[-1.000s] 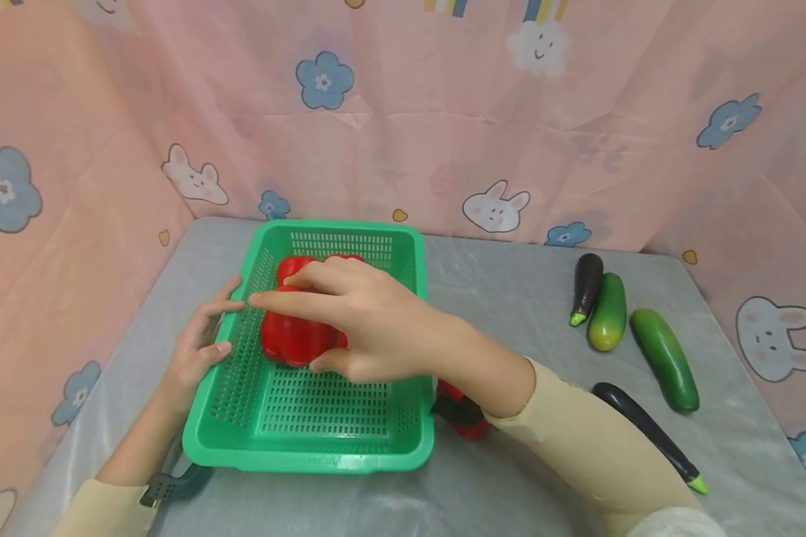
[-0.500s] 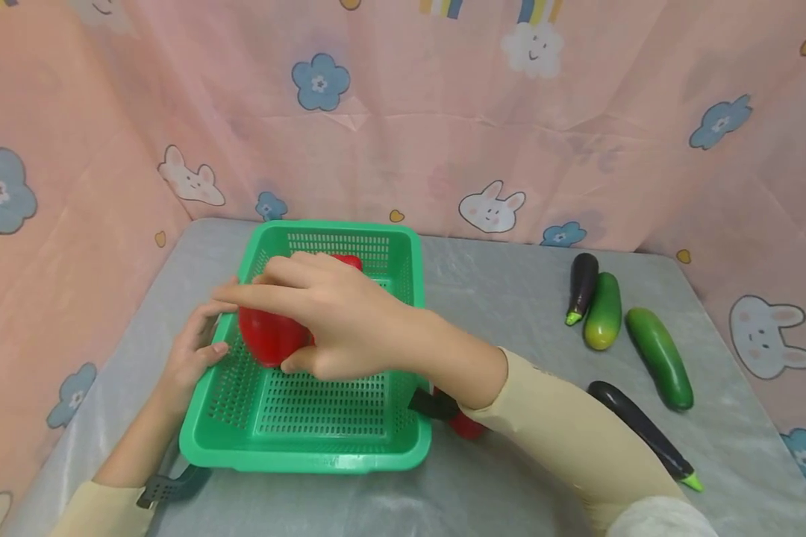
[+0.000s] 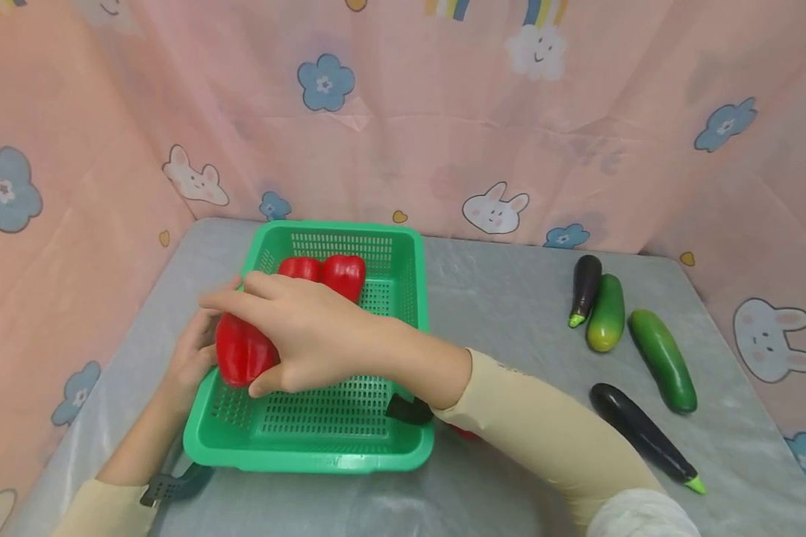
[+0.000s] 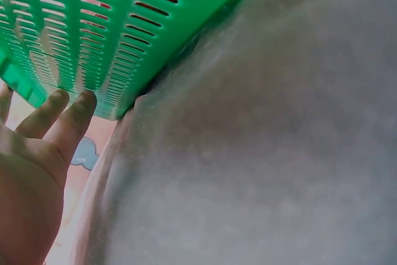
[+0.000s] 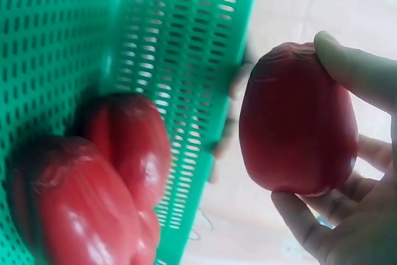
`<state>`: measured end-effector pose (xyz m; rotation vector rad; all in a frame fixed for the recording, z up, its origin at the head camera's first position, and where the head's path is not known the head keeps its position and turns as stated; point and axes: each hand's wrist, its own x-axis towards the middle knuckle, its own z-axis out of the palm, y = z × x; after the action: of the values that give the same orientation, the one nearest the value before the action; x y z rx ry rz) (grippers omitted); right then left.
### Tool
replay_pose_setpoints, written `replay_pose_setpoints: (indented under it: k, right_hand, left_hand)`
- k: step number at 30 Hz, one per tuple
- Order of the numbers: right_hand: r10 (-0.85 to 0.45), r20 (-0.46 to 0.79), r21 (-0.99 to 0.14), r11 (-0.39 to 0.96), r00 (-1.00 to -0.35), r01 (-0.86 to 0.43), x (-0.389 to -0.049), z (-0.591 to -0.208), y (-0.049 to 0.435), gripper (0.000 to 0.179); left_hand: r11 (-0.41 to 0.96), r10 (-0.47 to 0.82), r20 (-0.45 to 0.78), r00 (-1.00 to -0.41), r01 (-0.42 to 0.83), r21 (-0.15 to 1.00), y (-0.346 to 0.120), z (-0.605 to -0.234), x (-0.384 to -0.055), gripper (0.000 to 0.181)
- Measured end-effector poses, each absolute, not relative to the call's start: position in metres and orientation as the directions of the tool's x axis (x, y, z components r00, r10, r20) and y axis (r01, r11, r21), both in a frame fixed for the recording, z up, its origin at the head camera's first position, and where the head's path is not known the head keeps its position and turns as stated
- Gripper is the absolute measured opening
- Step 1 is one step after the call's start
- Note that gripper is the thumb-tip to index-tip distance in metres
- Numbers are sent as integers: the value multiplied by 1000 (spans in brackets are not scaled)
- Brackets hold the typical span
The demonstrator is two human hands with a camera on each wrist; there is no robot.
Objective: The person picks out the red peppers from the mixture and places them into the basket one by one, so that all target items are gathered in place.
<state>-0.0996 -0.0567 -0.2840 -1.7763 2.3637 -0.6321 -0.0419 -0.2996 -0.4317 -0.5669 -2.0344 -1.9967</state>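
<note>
My right hand [image 3: 309, 328] grips a red bell pepper [image 3: 242, 358] between thumb and fingers, above the left rim of a green slotted basket [image 3: 316, 461]. In the right wrist view that bell pepper [image 5: 298, 122] is raised apart from the basket wall. My left hand [image 3: 191, 350] rests against the basket's left side; in the left wrist view its straight fingers [image 4: 71, 119] touch the outer wall. Part of the left hand is hidden behind the held pepper. Two more red bell peppers [image 3: 345, 276] lie together toward the back of the basket.
A partly hidden red item [image 3: 466, 432] lies on the grey tabletop [image 3: 504, 298] under my right forearm. To the right are a short eggplant [image 3: 586, 287], two green cucumber-like vegetables [image 3: 665, 362] and a long eggplant [image 3: 645, 432]. A pink printed curtain [image 3: 403, 149] stands behind.
My right hand has lifted the bell pepper from among the others and carried it left, over the basket's left rim toward my left hand. The left hand has stayed in place.
</note>
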Motion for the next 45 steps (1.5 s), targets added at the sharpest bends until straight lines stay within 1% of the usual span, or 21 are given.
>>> replay_pose_setpoints:
  k: [3,8,11,14,21,26,30,33,35,40,41,45]
  right_hand:
    - [-946,98,-403,246,-309,-881,-99,-292,-61,97]
    - [-957,-33,-446,271,-287,-853,-97,-303,-70,102]
    - [-959,-106,-468,283,-264,-837,-95,-308,-73,107]
    - [-955,-155,-488,297,-254,-821,-95,-313,-76,117]
    - [-947,-193,-522,321,-257,-790,-93,-321,-76,136]
    - [-943,-217,-473,329,-253,-817,-91,-329,-77,143]
    - [-940,-223,-441,332,-257,-834,-89,-336,-79,144]
    - [-938,-228,-430,338,-262,-837,-89,-338,-79,144]
    - [-937,-231,-427,341,-264,-837,-89,-339,-79,145]
    - [-933,-251,-409,344,-258,-845,-89,-342,-79,150]
    - [-931,-258,-402,345,-257,-848,-89,-342,-79,151]
    - [-929,-271,-387,345,-252,-855,-89,-344,-79,152]
  left_hand:
    - [41,119,409,-905,416,908,-301,-430,-42,71]
    - [49,108,436,-893,443,895,-302,-432,-41,51]
    - [47,99,425,-900,431,901,-301,-433,-42,49]
    - [53,95,407,-908,413,909,-301,-432,-41,48]
    - [60,86,377,-922,383,922,-298,-426,-41,48]
    - [66,85,402,-912,408,911,-299,-429,-43,48]
    - [70,82,414,-907,420,905,-301,-433,-44,49]
    - [45,91,424,-901,429,902,-302,-435,-44,56]
    - [33,93,422,-902,427,904,-302,-435,-44,64]
    - [5,98,430,-897,433,902,-303,-436,-45,71]
    - [0,99,432,-896,434,901,-303,-437,-46,71]
    - [-6,98,442,-892,444,896,-303,-438,-46,60]
